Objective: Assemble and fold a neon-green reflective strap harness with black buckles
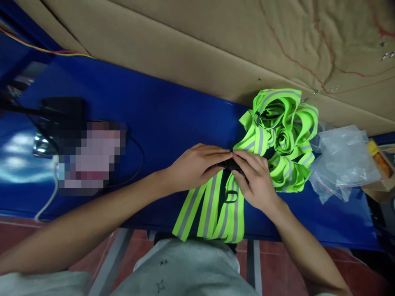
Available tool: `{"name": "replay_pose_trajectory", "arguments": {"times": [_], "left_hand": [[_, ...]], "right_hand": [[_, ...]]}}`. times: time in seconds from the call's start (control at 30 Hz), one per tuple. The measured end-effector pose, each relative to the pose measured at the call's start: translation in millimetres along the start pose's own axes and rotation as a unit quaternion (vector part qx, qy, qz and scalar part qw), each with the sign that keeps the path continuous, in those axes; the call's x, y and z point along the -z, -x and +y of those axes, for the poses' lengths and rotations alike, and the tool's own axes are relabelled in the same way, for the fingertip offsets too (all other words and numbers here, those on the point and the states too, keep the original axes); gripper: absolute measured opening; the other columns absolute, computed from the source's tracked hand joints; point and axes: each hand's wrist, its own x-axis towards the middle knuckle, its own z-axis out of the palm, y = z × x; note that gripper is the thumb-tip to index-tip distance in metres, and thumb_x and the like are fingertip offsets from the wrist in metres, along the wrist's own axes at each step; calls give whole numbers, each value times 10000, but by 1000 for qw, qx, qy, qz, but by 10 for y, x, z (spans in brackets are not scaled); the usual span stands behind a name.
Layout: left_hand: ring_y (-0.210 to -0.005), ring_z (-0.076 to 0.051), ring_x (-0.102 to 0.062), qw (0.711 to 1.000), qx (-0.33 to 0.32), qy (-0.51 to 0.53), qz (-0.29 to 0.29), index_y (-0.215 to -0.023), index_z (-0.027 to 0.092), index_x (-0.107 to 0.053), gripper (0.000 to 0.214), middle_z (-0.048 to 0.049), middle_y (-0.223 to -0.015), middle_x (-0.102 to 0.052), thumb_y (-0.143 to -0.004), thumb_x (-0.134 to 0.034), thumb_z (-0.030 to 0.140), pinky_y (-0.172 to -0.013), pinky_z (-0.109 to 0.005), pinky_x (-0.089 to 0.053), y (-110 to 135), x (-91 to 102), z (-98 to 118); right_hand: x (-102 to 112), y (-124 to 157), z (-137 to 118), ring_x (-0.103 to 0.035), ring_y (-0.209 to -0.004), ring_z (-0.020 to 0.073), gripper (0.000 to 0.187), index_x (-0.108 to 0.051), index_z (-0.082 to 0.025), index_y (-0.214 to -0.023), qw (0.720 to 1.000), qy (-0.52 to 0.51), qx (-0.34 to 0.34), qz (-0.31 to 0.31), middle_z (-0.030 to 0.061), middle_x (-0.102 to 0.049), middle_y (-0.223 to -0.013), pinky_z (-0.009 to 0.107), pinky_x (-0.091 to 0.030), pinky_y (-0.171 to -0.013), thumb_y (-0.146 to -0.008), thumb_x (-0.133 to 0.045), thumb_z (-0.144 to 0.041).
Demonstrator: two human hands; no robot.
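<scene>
Both my hands meet over the blue table at a black plastic buckle, which is partly covered by my fingers. My left hand grips its left side with fingers closed. On its right side, my right hand pinches it between thumb and fingers. Neon-green straps with grey reflective stripes hang from under the hands toward the table's front edge. A black strap slider sits on one of them. Just beyond my right hand lies a heap of coiled green reflective straps.
Clear plastic bags lie right of the heap, beside a cardboard box. At the left, a blurred-out object, a black stand and cables occupy the blue table. Brown cardboard runs along the back.
</scene>
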Motion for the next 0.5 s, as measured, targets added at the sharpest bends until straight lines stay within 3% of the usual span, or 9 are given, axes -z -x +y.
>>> {"name": "replay_pose_trajectory", "arguments": {"times": [0.2,0.33,0.43,0.5], "left_hand": [[-1267,-257,-672,997,70,-42,-15,-1385,206,-630,394,-73,-1385,-693,-1025,-470,213,-1072,-444,-540,-9,82,29],[-1097,-229,-733,985,159,-1,70,-1278,194,-695,336,-57,-1221,-765,-1035,-501,321,-963,-354,-563,-53,172,-19],[-888,-192,-724,946,231,125,190,-1102,176,-742,277,-35,-986,-773,-962,-630,387,-793,-297,-576,-124,232,-120],[-881,-190,-705,897,258,238,267,-1055,174,-721,263,-34,-996,-752,-911,-678,391,-732,-298,-596,-184,286,-174]], "right_hand": [[29,-8,35,-595,-1297,288,436,-569,-173,-1455,999,-40,-17,13,131,-636,-1415,479,-486,-1071,-1027,-543,-251],[154,-27,37,-615,-1309,260,385,-638,-210,-1396,985,-143,-76,52,103,-676,-1375,459,-486,-1127,-1019,-576,-261],[332,-11,13,-644,-1283,261,329,-704,-262,-1318,943,-270,-157,116,74,-706,-1336,480,-472,-1155,-1007,-611,-317],[486,40,1,-674,-1233,277,291,-753,-265,-1232,884,-379,-196,190,81,-722,-1291,504,-484,-1137,-981,-648,-367]]}}
